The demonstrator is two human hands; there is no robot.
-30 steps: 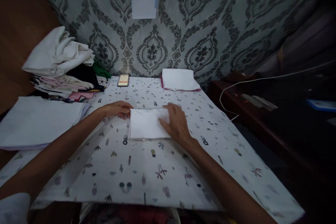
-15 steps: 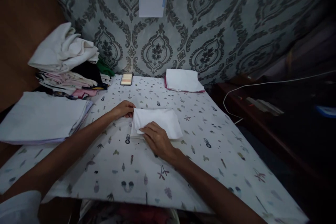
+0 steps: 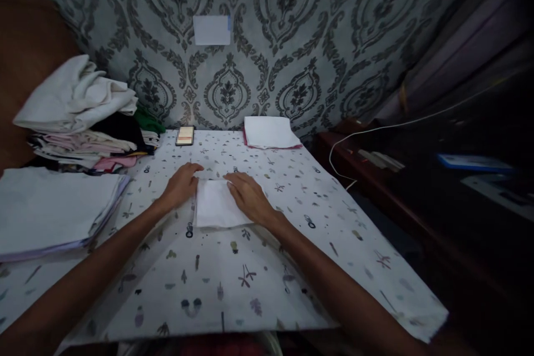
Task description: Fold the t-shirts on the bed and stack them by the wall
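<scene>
A folded white cloth (image 3: 217, 208) lies flat on the patterned tablecloth in front of me. My left hand (image 3: 182, 184) is at its left edge, fingers stretched forward past the far left corner. Across the cloth's right part rests my right hand (image 3: 249, 196), palm down with fingers extended, covering the right side of the cloth. Neither hand grasps anything.
At the left are a folded white garment stack (image 3: 54, 208) and a heap of mixed clothes (image 3: 83, 117). A phone (image 3: 184, 136) lies near the wall. Folded white fabric (image 3: 271, 132) sits at the far right edge. A cable (image 3: 375, 129) hangs at the right.
My right hand has moved from the cloth's near edge to its top right part and flattened. My left hand has let go of the far left corner. The view has shifted right.
</scene>
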